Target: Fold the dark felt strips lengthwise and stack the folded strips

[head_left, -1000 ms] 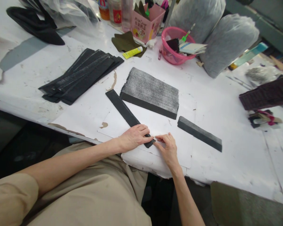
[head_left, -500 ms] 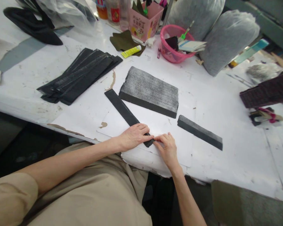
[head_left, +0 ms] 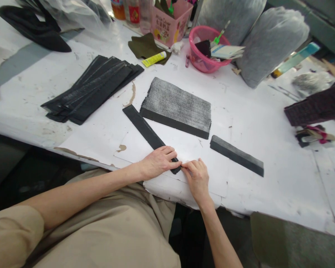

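A long black fabric strip (head_left: 143, 130) lies slantwise on the white table, its near end under my hands. My left hand (head_left: 159, 162) rests across that end, its fingers bent over the strip and holding it down, the thumb pointing to the right. Beside it my right hand (head_left: 197, 176) is closed in a pinch at the strip's right edge, close to the left fingertips. Just how much of the edge is between those fingers is hard to see. A stack of grey-topped, black-edged strips (head_left: 178, 106) sits beyond, and a smaller stack (head_left: 236, 156) lies to the right.
A fanned pile of black strips (head_left: 92, 91) is at the left. Farther back are a yellow tube (head_left: 154, 59) on olive cloth scraps, a pink basket (head_left: 209, 67), a pink box (head_left: 167, 31) and grey plastic-wrapped bundles (head_left: 276, 44). The table's front edge (head_left: 184, 203) runs close to my lap.
My view has shifted slightly. The right fingers stay at the strip's edge with barely any movement, and the left hand keeps its place on the strip.
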`<state>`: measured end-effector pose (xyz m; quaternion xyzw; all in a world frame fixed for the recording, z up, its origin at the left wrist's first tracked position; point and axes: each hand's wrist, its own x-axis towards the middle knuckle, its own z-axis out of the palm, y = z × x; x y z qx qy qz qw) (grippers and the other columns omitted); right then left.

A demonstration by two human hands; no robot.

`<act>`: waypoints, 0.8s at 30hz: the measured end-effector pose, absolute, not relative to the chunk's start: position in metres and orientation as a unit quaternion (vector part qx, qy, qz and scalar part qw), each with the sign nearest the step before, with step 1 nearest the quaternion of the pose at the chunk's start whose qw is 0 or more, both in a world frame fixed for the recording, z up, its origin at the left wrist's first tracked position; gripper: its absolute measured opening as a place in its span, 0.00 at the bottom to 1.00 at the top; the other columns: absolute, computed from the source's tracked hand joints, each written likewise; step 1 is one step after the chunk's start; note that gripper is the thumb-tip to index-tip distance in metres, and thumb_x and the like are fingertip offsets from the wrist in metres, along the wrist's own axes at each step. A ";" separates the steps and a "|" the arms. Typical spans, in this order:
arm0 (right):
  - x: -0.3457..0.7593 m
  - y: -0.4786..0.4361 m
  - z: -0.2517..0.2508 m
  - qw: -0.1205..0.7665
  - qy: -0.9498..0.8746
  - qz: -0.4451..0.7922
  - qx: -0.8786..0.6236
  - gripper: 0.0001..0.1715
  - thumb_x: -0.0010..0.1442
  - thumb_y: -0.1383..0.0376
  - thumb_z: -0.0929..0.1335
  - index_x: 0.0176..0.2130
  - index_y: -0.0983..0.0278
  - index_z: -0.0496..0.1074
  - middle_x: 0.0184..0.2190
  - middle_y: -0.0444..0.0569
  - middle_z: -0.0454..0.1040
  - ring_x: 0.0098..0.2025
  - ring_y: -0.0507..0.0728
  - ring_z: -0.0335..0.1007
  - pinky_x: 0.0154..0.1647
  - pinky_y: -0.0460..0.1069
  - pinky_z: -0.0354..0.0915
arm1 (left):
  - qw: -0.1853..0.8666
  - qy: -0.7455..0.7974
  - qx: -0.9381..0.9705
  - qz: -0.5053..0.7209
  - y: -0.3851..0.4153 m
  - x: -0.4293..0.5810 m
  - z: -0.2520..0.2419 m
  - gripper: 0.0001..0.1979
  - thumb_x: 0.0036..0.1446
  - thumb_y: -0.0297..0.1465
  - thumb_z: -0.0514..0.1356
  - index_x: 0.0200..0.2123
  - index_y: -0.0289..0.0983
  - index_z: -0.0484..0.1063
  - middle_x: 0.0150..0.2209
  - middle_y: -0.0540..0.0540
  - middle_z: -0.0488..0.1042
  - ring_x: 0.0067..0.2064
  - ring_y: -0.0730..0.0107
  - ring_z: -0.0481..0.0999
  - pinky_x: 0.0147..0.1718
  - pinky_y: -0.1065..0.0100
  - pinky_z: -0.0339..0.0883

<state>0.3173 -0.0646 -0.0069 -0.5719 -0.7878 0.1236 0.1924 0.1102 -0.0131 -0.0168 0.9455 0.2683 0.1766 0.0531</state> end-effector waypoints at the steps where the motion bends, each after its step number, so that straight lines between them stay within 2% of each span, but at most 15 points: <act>1: 0.317 -0.066 -0.007 0.197 -0.785 0.125 -0.574 0.06 0.65 0.64 0.64 0.35 0.58 0.70 0.31 0.44 0.71 0.38 0.56 0.67 0.61 0.60 0.54 | 0.053 0.269 0.945 0.178 -0.013 0.110 -0.016 0.11 0.63 0.28 0.55 0.48 0.41 0.70 0.39 0.44 0.68 0.47 0.63 0.66 0.48 0.59 0.65; 6: 0.318 -0.070 -0.014 0.242 -0.749 0.147 -0.599 0.04 0.64 0.62 0.66 0.37 0.58 0.71 0.31 0.42 0.72 0.37 0.55 0.68 0.63 0.61 0.52 | 0.047 0.267 0.948 0.168 -0.013 0.110 -0.015 0.12 0.63 0.28 0.56 0.49 0.41 0.69 0.39 0.44 0.68 0.47 0.62 0.66 0.49 0.59 0.65; 12: 0.318 -0.073 -0.018 0.252 -0.741 0.148 -0.604 0.06 0.64 0.61 0.66 0.34 0.58 0.71 0.31 0.42 0.71 0.38 0.55 0.67 0.63 0.61 0.52 | 0.048 0.266 0.948 0.170 -0.014 0.110 -0.014 0.12 0.63 0.27 0.56 0.49 0.41 0.69 0.40 0.44 0.69 0.48 0.62 0.66 0.50 0.58 0.65; 20: 0.318 -0.073 -0.017 0.242 -0.771 0.103 -0.580 0.07 0.66 0.62 0.65 0.35 0.57 0.72 0.30 0.43 0.70 0.37 0.55 0.67 0.63 0.61 0.54 | 0.047 0.262 0.949 0.167 -0.014 0.110 -0.014 0.13 0.63 0.28 0.56 0.50 0.42 0.68 0.40 0.44 0.68 0.49 0.62 0.66 0.52 0.57 0.64; 24: 0.323 -0.076 -0.016 0.209 -0.799 0.080 -0.558 0.10 0.67 0.65 0.63 0.39 0.56 0.74 0.31 0.45 0.69 0.37 0.55 0.65 0.63 0.62 0.55 | 0.040 0.260 0.950 0.167 -0.015 0.112 -0.015 0.12 0.63 0.28 0.55 0.50 0.42 0.69 0.40 0.44 0.68 0.49 0.61 0.66 0.52 0.56 0.64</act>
